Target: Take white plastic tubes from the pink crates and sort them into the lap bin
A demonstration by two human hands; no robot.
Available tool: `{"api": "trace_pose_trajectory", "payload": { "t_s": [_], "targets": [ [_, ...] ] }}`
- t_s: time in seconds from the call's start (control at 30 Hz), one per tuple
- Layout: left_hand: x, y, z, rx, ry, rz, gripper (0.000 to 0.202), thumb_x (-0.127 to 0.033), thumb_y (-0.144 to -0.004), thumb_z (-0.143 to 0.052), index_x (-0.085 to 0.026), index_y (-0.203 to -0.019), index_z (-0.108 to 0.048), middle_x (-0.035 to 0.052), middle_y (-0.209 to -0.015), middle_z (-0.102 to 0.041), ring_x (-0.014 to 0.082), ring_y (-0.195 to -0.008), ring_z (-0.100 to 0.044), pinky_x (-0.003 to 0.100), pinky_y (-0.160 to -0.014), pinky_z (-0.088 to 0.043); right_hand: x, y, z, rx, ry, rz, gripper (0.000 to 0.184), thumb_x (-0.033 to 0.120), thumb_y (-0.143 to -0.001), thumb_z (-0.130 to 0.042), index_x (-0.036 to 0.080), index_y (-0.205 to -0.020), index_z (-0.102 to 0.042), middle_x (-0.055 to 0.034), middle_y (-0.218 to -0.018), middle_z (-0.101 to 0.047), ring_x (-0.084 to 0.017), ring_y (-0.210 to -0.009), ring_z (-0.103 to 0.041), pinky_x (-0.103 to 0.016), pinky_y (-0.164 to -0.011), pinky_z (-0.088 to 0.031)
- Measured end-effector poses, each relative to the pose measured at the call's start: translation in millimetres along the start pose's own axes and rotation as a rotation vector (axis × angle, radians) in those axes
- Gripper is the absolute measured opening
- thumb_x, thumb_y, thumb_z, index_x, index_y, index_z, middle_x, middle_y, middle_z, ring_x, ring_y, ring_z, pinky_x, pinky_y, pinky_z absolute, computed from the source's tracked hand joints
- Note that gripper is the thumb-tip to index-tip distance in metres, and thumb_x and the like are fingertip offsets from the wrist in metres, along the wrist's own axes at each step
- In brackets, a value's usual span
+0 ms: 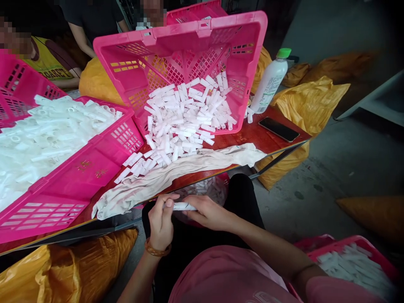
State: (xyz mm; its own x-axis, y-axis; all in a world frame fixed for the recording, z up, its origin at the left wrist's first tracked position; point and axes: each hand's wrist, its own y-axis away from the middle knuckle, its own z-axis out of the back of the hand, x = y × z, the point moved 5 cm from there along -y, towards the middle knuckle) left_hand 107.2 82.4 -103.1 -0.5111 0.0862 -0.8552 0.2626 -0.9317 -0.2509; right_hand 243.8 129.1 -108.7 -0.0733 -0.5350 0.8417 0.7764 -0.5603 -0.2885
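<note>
Pink plastic crate (72, 176) heaped with white plastic tubes (53, 130) at far left — then the left hand (160, 223), fingers curled around one white tube (180, 206), and the right hand (208, 212), fingers clasping its other end, just off the red table (249, 134) — beyond, crumpled cream cloth (167, 176), tipped pink crate (179, 54), white lotion bottle (269, 82), black smartphone (278, 129).

Soft, even indoor light, source not visible; no hard shadows. White tubes (47, 143) in left crate near overexposed, single shapes washing together. Dull sheen on phone (279, 129) and yellow sacks (311, 105). Corners fall dark, especially top right. Wide-angle bend: pink crate (72, 185) and table edge (75, 230) stretched toward frame sides. Concrete floor (328, 198) soft at right. Mosaic blur patches (14, 38) along top edge.
</note>
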Motion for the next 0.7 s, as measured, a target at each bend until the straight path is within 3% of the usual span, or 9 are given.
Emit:
{"api": "trace_pose_trajectory", "payload": {
  "t_s": [0.1, 0.17, 0.23, 0.3, 0.37, 0.43, 0.53, 0.63, 0.7],
  "targets": [
    [-6, 3, -6.8, -0.012, 0.008, -0.072, 0.035, -0.036, -0.102, -0.037, -0.017, -0.113, -0.064, 0.0101, -0.113, -0.068, 0.0228, -0.107, -0.062, 0.035, -0.093, -0.048, 2, -2, -2, -0.015, -0.091, -0.027, 0.012, 0.024, -0.097, -0.049, 0.017, -0.102, -0.057, -0.0038, -0.091, -0.062, -0.015, -0.079, -0.057, -0.025, -0.075, -0.045],
    [-8, 1, -7.9, 0.066, 0.001, -0.072, 0.042, -0.037, -0.103, -0.033, -0.017, -0.131, -0.057, 0.0121, -0.128, -0.062, 0.0242, -0.119, -0.057, 0.038, -0.101, -0.044, 0, -3, -2, -0.063, -0.088, -0.063, 0.012, 0.025, -0.096, -0.048, 0.017, -0.097, -0.057, -0.0036, -0.088, -0.061, -0.015, -0.077, -0.055, -0.025, -0.073, -0.044],
    [-6, -2, -0.2, 0.143, 0.013, -0.024, 0.045, -0.037, -0.103, -0.033, -0.019, -0.141, -0.048, 0.0109, -0.125, -0.063, 0.0232, -0.115, -0.059, 0.038, -0.099, -0.045, -3, -3, 0, -0.067, -0.152, -0.109, 0.016, 0.029, -0.097, -0.048, 0.017, -0.096, -0.059, -0.0028, -0.086, -0.06, -0.014, -0.075, -0.054, -0.024, -0.071, -0.043],
    [-4, -7, 16.9, 0.12, 0.03, 0.006, 0.038, -0.035, -0.101, -0.042, -0.022, -0.136, -0.051, 0.0066, -0.107, -0.066, 0.0202, -0.099, -0.063, 0.033, -0.089, -0.048, -4, -4, 1, -0.022, -0.302, -0.143, 0.02, 0.035, -0.097, -0.051, 0.017, -0.098, -0.061, -0.0017, -0.086, -0.061, -0.013, -0.075, -0.055, -0.023, -0.071, -0.043],
    [-7, -10, 31.5, 0.106, 0.006, -0.04, 0.025, -0.031, -0.096, -0.053, -0.022, -0.119, -0.059, 0.0036, -0.096, -0.066, 0.0181, -0.089, -0.062, 0.029, -0.082, -0.048, -4, -5, 1, 0.039, -0.439, -0.162, 0.025, 0.04, -0.096, -0.054, 0.016, -0.099, -0.062, -0.0012, -0.086, -0.062, -0.013, -0.075, -0.056, -0.023, -0.07, -0.044],
    [-12, -10, 33.4, 0.198, -0.032, -0.117, 0.013, -0.028, -0.095, -0.055, -0.021, -0.102, -0.064, 0.0031, -0.092, -0.065, 0.0172, -0.087, -0.061, 0.027, -0.08, -0.046, -5, -5, -1, 0.108, -0.481, -0.163, 0.028, 0.042, -0.095, -0.054, 0.015, -0.1, -0.062, -0.0001, -0.083, -0.06, -0.012, -0.071, -0.054, -0.021, -0.066, -0.043],
    [-14, -9, 24.0, 0.298, -0.037, -0.076, 0.021, -0.029, -0.098, -0.049, -0.02, -0.084, -0.062, 0.0006, -0.076, -0.06, 0.0147, -0.072, -0.056, 0.025, -0.071, -0.043, -8, -3, -2, 0.066, -0.25, -0.143, 0.025, 0.037, -0.099, -0.048, 0.017, -0.105, -0.061, -0.0014, -0.084, -0.061, -0.013, -0.07, -0.054, -0.023, -0.066, -0.044],
    [-12, -7, 14.4, 0.241, 0.007, 0.07, 0.031, -0.034, -0.099, -0.046, -0.019, -0.073, -0.054, -0.0019, -0.065, -0.051, 0.0129, -0.061, -0.048, 0.024, -0.061, -0.039, -11, -1, 1, -0.113, 0.171, -0.096, 0.024, 0.026, -0.099, -0.042, 0.016, -0.113, -0.058, -0.01, -0.099, -0.065, -0.019, -0.086, -0.059, -0.031, -0.079, -0.047],
    [-12, -5, 9.1, 0.205, 0.041, 0.127, 0.034, -0.037, -0.099, -0.045, -0.019, -0.071, -0.051, -0.0025, -0.063, -0.048, 0.0124, -0.058, -0.044, 0.024, -0.058, -0.036, -11, 1, 2, -0.16, 0.297, -0.082, 0.026, 0.023, -0.098, -0.041, 0.015, -0.117, -0.056, -0.0133, -0.103, -0.065, -0.022, -0.091, -0.06, -0.034, -0.082, -0.048]
  ]
}}
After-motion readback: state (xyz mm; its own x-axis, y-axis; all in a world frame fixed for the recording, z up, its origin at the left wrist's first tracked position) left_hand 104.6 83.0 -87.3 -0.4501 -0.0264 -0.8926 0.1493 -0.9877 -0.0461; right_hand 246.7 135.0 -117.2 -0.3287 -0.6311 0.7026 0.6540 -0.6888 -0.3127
